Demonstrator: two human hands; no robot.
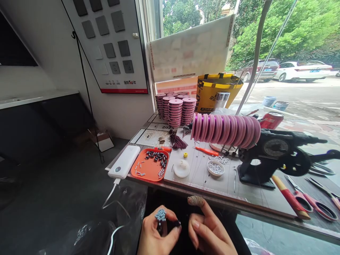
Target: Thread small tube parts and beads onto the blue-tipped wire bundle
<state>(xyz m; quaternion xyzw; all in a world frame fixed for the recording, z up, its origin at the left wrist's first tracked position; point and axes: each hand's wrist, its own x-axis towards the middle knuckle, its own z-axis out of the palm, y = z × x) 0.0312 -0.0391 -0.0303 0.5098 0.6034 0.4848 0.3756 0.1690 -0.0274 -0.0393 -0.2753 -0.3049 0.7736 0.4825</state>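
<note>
In my left hand, low in the middle of the view, a bundle of small pale-blue bead-like tips pokes up between curled fingers. Its thumb and forefinger also pinch a small dark piece, too small to name. Just to the right, my right hand has its thumb pressed against the curled fingers, and whatever may be in that pinch is hidden. Wrapping covers the raised forefinger's tip. Both hands are apart, in front of the table's near edge.
An orange tray of small dark and silvery parts lies beside a white power bank. Further right are a bowl of white beads, a black hand-cranked winder carrying pink spools, and scissors. More spools stand stacked behind.
</note>
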